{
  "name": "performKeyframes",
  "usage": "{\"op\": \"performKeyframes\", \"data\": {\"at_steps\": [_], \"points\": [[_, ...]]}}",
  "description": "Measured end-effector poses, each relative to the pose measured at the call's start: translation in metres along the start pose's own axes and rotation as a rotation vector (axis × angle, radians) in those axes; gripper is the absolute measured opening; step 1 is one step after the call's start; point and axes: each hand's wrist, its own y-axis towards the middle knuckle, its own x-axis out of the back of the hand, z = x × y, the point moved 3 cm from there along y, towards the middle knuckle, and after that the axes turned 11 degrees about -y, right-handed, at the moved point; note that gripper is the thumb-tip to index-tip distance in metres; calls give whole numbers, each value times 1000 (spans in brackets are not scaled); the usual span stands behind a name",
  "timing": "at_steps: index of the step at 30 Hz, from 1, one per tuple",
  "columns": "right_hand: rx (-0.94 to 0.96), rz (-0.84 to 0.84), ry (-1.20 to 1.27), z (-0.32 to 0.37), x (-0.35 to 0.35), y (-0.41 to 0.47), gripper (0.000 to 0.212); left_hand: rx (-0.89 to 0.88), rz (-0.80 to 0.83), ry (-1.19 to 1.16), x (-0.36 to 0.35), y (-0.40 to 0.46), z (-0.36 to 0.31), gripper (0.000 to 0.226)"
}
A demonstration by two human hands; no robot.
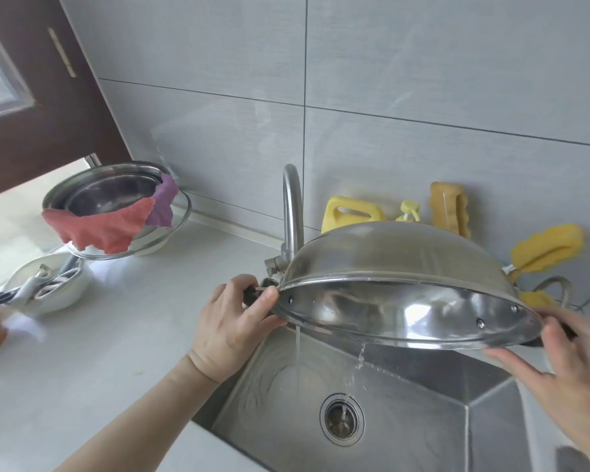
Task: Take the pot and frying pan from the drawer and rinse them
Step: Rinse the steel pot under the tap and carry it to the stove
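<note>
A large steel frying pan is held tipped over the steel sink, its open side facing down and towards me. Water runs off its lower rim in two thin streams and falls near the drain. My left hand grips the dark side handle at the pan's left rim. My right hand holds the opposite dark handle at the right rim, with the lower fingers stretched out under the rim. The curved tap rises behind the pan's left edge.
On the white counter at the left stand stacked steel and glass bowls draped with red and purple cloths, and a white bowl with utensils. A yellow bottle and yellow sponges sit behind the sink against the tiled wall.
</note>
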Motion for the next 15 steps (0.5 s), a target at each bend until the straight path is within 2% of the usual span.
{"op": "performKeyframes", "data": {"at_steps": [2,6,13,14,15], "points": [[-54,47,74,-2,-9,-9,49,15,26,-5,-2,-4,-1,100],[-13,128,195,2,-29,-37,57,57,142,-22,-12,-30,-1,77],[-36,431,339,38,-64,-71,67,307,379,-89,-17,-93,9,61],[-46,477,363,44,-69,-73,74,334,405,-93,-15,-99,14,64],[-59,552,401,50,-75,-74,91,359,430,-94,-13,-105,18,74]]}}
